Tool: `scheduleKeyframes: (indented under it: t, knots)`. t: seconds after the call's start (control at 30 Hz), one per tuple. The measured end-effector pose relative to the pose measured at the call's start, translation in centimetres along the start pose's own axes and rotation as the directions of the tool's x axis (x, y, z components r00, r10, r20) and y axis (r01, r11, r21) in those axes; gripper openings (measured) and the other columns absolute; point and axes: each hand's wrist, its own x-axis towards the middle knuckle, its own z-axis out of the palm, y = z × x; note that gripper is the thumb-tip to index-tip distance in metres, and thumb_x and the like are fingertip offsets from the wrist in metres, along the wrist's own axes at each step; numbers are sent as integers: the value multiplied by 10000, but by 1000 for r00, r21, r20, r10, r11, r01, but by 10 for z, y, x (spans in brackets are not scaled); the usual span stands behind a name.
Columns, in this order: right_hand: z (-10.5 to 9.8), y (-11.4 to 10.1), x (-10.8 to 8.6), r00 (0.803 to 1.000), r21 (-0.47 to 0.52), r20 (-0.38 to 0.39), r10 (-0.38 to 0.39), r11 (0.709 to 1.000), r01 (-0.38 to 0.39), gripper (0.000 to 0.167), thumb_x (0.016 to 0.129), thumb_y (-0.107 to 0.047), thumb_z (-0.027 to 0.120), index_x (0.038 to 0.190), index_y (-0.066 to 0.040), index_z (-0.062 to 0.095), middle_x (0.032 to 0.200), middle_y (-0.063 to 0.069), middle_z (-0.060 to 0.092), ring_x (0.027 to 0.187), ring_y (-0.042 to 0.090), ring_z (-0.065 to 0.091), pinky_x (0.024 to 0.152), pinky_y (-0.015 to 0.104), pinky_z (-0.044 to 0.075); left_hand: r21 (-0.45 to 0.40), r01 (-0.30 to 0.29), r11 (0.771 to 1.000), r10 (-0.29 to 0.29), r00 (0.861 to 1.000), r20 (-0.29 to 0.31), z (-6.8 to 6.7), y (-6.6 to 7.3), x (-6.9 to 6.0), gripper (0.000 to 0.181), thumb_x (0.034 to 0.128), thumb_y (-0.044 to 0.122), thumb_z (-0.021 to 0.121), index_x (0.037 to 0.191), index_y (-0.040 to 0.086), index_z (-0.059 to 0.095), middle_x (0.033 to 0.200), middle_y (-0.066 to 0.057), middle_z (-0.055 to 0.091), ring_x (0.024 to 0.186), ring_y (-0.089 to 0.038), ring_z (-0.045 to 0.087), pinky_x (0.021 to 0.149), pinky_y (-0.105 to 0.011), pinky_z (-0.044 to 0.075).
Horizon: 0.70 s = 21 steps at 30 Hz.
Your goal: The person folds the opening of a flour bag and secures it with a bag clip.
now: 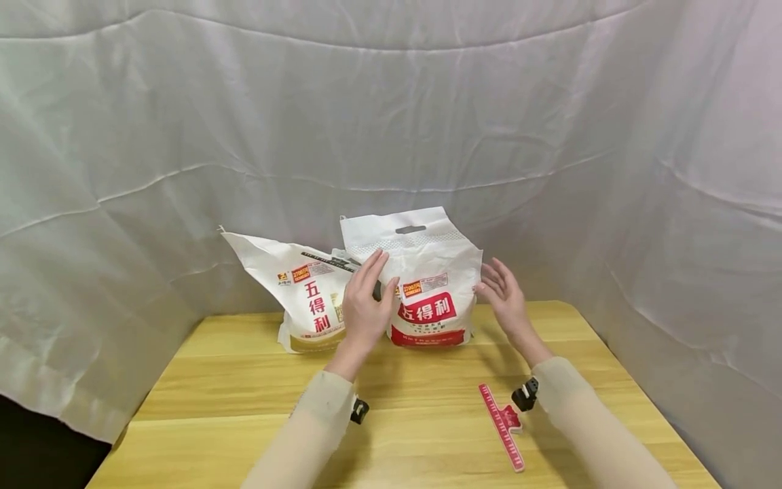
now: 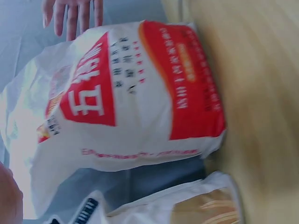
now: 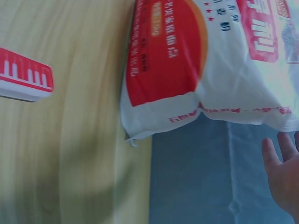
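A white flour bag with a red label (image 1: 436, 272) stands upright at the back of the table, its punched handle strip on top. My left hand (image 1: 366, 302) is at the bag's left front side, fingers extended; whether it touches the bag I cannot tell. On the other side my right hand (image 1: 508, 299) is beside the bag's right edge with its fingers spread and loosely bent. The right wrist view shows that hand (image 3: 286, 179) close to the bag's side (image 3: 243, 88). Neither hand grips anything.
To the left leans a second flour bag (image 1: 305, 292), a dark clip (image 1: 330, 261) across its slanted top. A red sealing clip (image 1: 501, 426) lies on the wooden table (image 1: 244, 394), near my right wrist. Grey curtain (image 1: 391, 122) hangs behind and at both sides.
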Motion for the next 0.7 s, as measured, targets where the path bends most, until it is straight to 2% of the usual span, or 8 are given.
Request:
scheduleKeyframes:
  t: [0.2,0.33,0.5,0.7]
  knots:
    - [-3,-11,4,997,-7,-24,-73,997,73,677,1043,-31,589,1623,-11,243,1608,243,397,1458,456,393,1099,154,413,-51,-68,996,70,997,29,1,-1,26,462,957,179,747,1383,33,646,1453,-126,621,1332,-311,587,1152,-448,431]
    - [-3,-19,7,993,-49,-24,-115,992,114,645,1045,-49,596,1614,-28,292,1591,228,432,1443,431,430,1110,171,413,-73,-84,994,88,995,54,0,-1,39,470,948,172,750,1381,23,644,1457,-132,617,1332,-322,585,1155,-435,425]
    - [-4,-26,14,987,-82,-14,-163,984,161,625,1050,-42,585,1603,4,297,1580,229,449,1437,436,442,1101,152,410,-100,-87,991,102,983,152,4,-3,55,527,951,179,751,1432,24,600,1496,-148,579,1382,-317,542,1180,-445,391]
    - [-3,-31,24,989,-111,4,-151,982,150,629,1038,-48,611,1592,13,319,1576,214,462,1435,416,454,1116,191,419,-83,-64,994,84,961,262,14,-1,72,589,971,220,735,1502,61,538,1551,-126,529,1446,-283,475,1213,-438,339]
